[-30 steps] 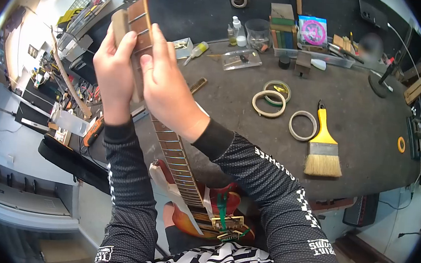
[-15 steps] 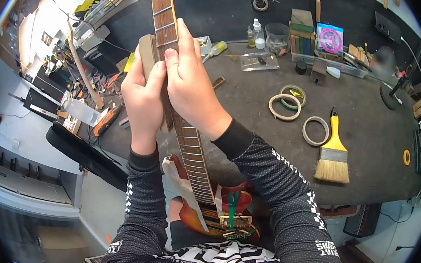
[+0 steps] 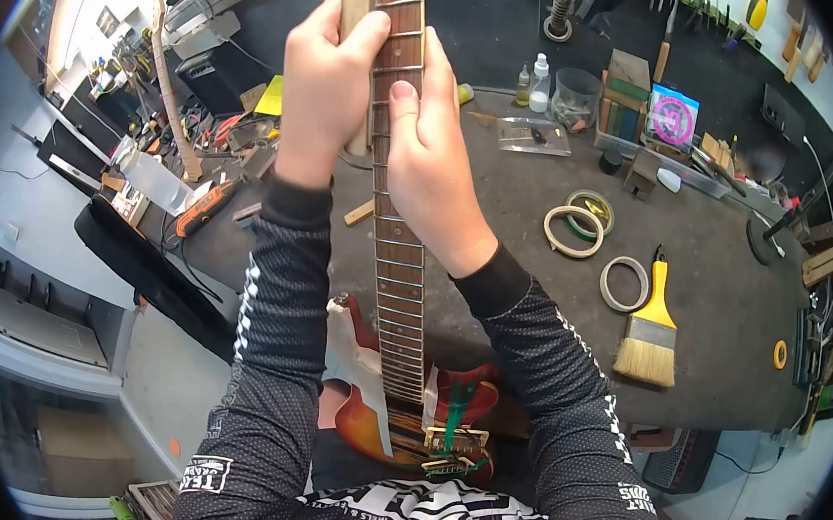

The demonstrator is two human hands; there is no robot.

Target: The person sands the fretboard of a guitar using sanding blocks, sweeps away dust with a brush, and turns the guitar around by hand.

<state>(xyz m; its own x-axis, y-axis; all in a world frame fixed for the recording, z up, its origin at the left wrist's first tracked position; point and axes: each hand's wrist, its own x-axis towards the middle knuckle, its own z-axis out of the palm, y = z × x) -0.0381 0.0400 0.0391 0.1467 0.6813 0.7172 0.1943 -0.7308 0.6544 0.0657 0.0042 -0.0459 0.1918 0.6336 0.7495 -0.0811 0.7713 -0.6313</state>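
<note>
Two bare hands are working high on the neck of an electric guitar (image 3: 389, 287), which is standing upright between the person's arms with its red sunburst body low in the view, close to the torso. The left hand (image 3: 325, 84) is wrapping its grip tight around a pale wooden block (image 3: 357, 2), pressing it against the left edge of the fretboard; fingers are curling over the block's face and onto the neck. The right hand (image 3: 435, 163) is closing its grip around the neck from the right side, thumb lying flat along the fretboard just beside the left hand's fingers. Green tape (image 3: 451, 407) is sitting on the guitar body near the gold bridge hardware.

Beyond the neck, a dark worktop (image 3: 716, 237) is carrying two overlapping tape rolls (image 3: 578, 220), with a third tape roll (image 3: 624, 284) near them and a yellow-handled brush (image 3: 651, 325) just beside that one. Small bottles (image 3: 539, 78) and a clear cup (image 3: 577, 91) are standing farther back.
</note>
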